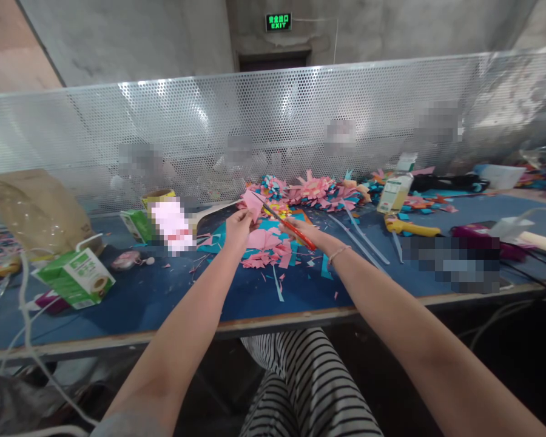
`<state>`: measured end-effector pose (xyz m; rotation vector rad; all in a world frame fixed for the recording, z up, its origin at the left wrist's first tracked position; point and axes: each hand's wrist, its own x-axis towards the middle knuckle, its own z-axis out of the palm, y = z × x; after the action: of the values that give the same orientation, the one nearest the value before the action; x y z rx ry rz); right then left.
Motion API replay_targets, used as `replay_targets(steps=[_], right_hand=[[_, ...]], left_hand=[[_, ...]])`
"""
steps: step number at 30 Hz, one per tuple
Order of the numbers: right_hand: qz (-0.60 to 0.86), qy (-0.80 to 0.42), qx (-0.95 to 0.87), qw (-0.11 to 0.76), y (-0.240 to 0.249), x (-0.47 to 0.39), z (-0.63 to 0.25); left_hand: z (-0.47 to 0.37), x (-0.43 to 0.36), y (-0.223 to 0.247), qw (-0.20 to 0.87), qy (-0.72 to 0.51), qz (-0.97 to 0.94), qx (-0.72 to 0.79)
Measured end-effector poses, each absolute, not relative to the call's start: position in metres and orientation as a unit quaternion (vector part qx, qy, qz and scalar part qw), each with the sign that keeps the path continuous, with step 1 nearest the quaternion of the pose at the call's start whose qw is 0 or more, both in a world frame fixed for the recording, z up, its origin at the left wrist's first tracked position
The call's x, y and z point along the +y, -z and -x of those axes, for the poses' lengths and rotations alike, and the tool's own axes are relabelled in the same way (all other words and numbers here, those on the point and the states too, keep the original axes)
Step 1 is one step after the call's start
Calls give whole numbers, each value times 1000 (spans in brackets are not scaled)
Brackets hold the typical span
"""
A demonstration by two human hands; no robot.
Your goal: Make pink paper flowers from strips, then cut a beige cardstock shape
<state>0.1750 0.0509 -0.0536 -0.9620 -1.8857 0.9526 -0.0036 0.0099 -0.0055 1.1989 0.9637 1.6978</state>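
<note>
My left hand (240, 223) pinches a piece of pink paper (253, 203) above the blue table (182, 303). Red-handled scissors (306, 238) are in my right hand (299, 229), their dark blades pointing up and left to the pink paper. Whether the blades are parted is too small to tell. Below both hands lies a pile of pink paper pieces (264, 243) over blue sheets. Behind them sit fringed pink and blue paper clusters (316, 191) and small yellow scraps.
A green drink carton (79, 279) and cables are at the left, near a brown bag (40, 209). At the right are a bottle (394, 193), a yellow glue gun (412, 227) and clear sticks (361, 237). A perforated metal screen (277, 121) stands behind the table.
</note>
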Motion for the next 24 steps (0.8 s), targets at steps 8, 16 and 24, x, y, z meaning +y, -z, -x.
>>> replay_targets(steps=[8, 16, 24], right_hand=[[400, -444, -698, 395, 46, 42, -172], [397, -440, -707, 388, 40, 34, -171], [421, -459, -690, 368, 26, 14, -169]], left_hand=[[2, 8, 5, 416, -653, -495, 394], [3, 6, 3, 422, -651, -495, 391], [3, 7, 2, 416, -665, -485, 388]])
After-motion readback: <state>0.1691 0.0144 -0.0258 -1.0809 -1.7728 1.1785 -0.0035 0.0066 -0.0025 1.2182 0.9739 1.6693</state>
